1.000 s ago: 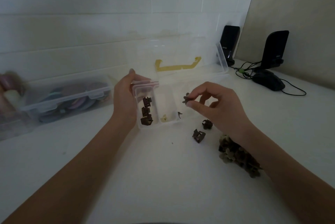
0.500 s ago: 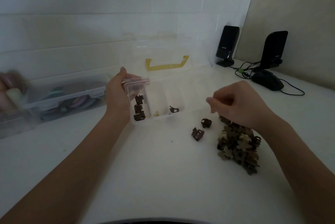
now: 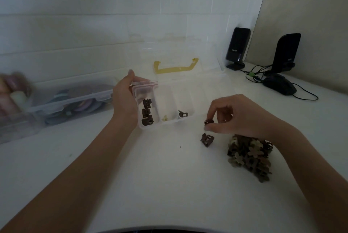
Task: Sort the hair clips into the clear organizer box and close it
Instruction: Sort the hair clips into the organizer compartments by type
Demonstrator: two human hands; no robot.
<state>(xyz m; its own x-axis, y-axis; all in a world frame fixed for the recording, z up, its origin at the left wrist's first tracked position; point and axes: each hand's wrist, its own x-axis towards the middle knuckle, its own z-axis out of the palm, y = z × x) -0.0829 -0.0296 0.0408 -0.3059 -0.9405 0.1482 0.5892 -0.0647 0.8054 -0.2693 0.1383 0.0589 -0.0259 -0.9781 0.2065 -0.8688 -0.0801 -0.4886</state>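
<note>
The clear organizer box (image 3: 170,99) stands open on the white table, its lid with a yellow handle (image 3: 176,66) leaning back against the wall. My left hand (image 3: 125,99) grips the box's left end. Dark brown clips (image 3: 146,113) lie in the leftmost compartment, a small yellow one (image 3: 165,118) in the second, a dark one (image 3: 183,114) in the third. My right hand (image 3: 235,115) pinches a small dark clip (image 3: 208,122) just above the table, right of the box. Another brown clip (image 3: 206,139) lies loose below it. A pile of brown and beige clips (image 3: 250,154) sits under my right wrist.
A lidded clear storage box (image 3: 71,100) with coloured items stands at the left by the wall. Two black speakers (image 3: 238,48) (image 3: 287,51), a black mouse (image 3: 279,86) and cables lie at the back right corner.
My right hand dropped a clip into the third compartment, swung back to the right, then came down and pinched a dark clip off the table. The box shifted slightly left.
</note>
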